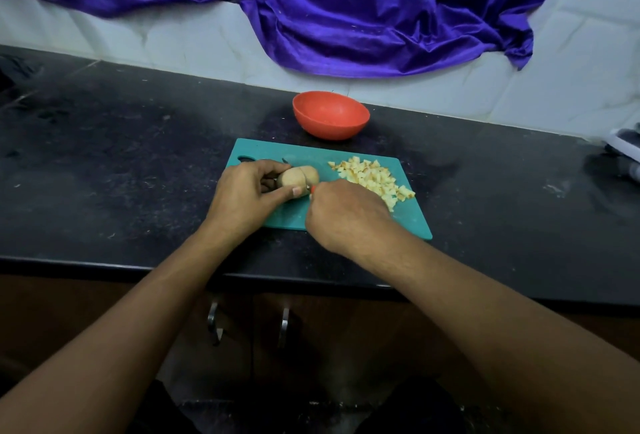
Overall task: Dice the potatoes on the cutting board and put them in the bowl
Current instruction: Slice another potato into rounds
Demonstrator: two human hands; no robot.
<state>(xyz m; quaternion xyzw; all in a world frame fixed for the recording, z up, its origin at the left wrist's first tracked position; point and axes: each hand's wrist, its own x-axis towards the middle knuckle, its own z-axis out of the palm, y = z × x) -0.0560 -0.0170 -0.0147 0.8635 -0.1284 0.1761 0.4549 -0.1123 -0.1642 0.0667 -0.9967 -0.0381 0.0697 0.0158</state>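
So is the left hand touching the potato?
Touching. In the head view the left hand grips the potato between thumb and fingers.

Both forearms forward, left hand (242, 196) curled in a grip, right hand (341, 215) fisted beside it.

A home kitchen — black stone countertop (104, 156) under the left hand (239, 201), white wall tiles (173, 42) beyond it, cabinet handles (284, 326) below.

We see a smooth teal plastic cutting board (408, 215) on a dark, speckled stone-like counter (121, 163), dusty and dull. Behind, the orange bowl (330, 116) looks matt plastic, and the purple cloth (346, 10) has a satin sheen.
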